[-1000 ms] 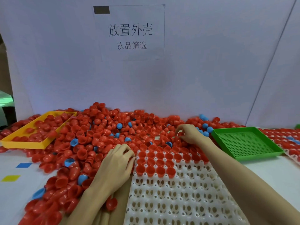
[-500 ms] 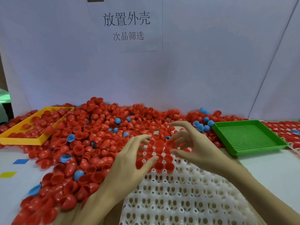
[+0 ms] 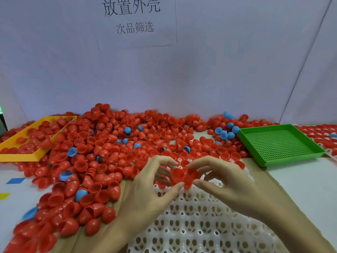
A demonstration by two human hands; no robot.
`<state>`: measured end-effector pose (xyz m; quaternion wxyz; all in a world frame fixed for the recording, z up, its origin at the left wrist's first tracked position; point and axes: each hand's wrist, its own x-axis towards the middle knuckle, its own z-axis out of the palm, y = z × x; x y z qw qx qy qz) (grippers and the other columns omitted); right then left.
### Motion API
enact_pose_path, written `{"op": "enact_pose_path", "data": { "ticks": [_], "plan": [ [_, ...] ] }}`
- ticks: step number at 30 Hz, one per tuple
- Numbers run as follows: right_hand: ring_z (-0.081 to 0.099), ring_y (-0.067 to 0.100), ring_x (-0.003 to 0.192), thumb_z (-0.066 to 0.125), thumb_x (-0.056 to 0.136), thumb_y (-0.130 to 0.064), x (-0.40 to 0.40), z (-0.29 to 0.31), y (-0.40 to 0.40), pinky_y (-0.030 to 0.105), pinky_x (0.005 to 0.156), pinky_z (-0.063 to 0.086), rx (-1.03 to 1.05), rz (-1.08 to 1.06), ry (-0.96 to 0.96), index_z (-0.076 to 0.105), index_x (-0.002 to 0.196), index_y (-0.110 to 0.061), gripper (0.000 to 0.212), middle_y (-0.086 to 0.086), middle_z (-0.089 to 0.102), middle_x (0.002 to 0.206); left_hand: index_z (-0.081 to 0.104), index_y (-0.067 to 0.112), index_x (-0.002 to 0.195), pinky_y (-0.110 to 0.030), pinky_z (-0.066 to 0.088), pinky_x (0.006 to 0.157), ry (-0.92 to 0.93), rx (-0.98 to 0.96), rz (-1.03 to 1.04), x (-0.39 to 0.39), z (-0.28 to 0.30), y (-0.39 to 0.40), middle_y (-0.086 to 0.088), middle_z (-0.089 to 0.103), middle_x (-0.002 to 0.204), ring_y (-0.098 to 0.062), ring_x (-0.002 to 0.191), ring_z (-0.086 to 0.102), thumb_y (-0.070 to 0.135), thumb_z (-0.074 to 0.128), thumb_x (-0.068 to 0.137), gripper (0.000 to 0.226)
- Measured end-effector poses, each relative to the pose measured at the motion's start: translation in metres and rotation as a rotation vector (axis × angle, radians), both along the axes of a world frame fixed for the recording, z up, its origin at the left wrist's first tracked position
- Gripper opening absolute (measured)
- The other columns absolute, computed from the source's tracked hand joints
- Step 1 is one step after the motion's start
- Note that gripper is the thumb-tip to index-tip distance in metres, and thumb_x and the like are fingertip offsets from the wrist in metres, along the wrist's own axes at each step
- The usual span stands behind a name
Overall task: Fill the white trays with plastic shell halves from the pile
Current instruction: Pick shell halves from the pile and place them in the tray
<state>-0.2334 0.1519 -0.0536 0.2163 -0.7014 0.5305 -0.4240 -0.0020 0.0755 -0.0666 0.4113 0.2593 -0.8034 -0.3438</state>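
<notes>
Left hand [image 3: 145, 194] and right hand [image 3: 228, 185] each pinching a glossy red shell half [image 3: 184, 175] over the perforated white tray [image 3: 191, 225], heaped pile [image 3: 109, 143] of rounded red and blue cups on the bench, meshed green tray [image 3: 279, 143], yellow tray [image 3: 18, 152].

I can read one sign: a white sheet of paper [image 3: 136, 22] fixed to the pale wall behind the bench. Its upper line, in large black characters, says 放置外壳, though the tops of those characters are cut off by the upper edge of my view. The smaller line beneath it says 次品筛选. I find no other print, brand, label or number anywhere else in my view.
</notes>
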Motion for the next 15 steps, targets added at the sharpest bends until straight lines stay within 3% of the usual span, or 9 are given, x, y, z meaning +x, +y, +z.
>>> {"op": "enact_pose_path", "data": {
  "ticks": [3, 6, 8, 11, 15],
  "plan": [
    [0.074, 0.017, 0.096, 0.065, 0.102, -0.036, -0.0011, 0.0042, 0.0035, 0.027, 0.078, 0.059, 0.091, 0.037, -0.094, 0.073, 0.119, -0.035, 0.018, -0.005, 0.076, 0.109, 0.060, 0.040, 0.116, -0.023, 0.058, 0.086, -0.012, 0.027, -0.043, -0.0016, 0.0016, 0.0026, 0.012, 0.073, 0.108, -0.015, 0.099, 0.073, 0.037, 0.084, 0.087, 0.038],
    [0.072, 0.018, 0.084, 0.057, 0.107, -0.033, -0.0026, 0.0090, 0.0067, 0.029, 0.076, 0.058, 0.139, 0.084, -0.188, 0.074, 0.115, -0.026, 0.020, 0.005, 0.077, 0.099, 0.067, 0.039, 0.111, -0.021, 0.058, 0.082, 0.000, 0.009, -0.085, -0.0026, 0.0019, 0.0052, 0.015, 0.075, 0.103, -0.013, 0.093, 0.074, 0.033, 0.078, 0.093, 0.022],
    [0.071, 0.021, 0.081, 0.055, 0.107, -0.032, -0.0023, 0.0100, 0.0078, 0.032, 0.075, 0.058, 0.157, 0.099, -0.236, 0.072, 0.116, -0.021, 0.022, 0.008, 0.077, 0.096, 0.066, 0.041, 0.117, -0.017, 0.056, 0.081, 0.009, 0.014, -0.088, -0.0038, 0.0018, 0.0070, 0.016, 0.075, 0.103, -0.012, 0.092, 0.075, 0.037, 0.076, 0.093, 0.026],
    [0.071, 0.024, 0.079, 0.055, 0.106, -0.033, 0.0004, 0.0082, 0.0082, 0.032, 0.073, 0.057, 0.174, 0.090, -0.270, 0.070, 0.115, -0.022, 0.021, 0.010, 0.076, 0.092, 0.061, 0.040, 0.123, -0.016, 0.057, 0.080, 0.040, 0.073, -0.079, -0.0045, 0.0001, 0.0072, 0.014, 0.075, 0.108, -0.011, 0.091, 0.077, 0.041, 0.078, 0.092, 0.035],
    [0.073, 0.021, 0.088, 0.061, 0.106, -0.025, 0.0014, 0.0034, 0.0069, 0.035, 0.076, 0.060, 0.143, 0.025, -0.174, 0.071, 0.115, -0.028, 0.014, 0.002, 0.074, 0.099, 0.064, 0.039, 0.116, -0.018, 0.058, 0.086, 0.064, 0.107, -0.085, -0.0036, -0.0012, 0.0063, 0.012, 0.076, 0.111, -0.012, 0.097, 0.077, 0.028, 0.083, 0.090, 0.034]
  ]
}}
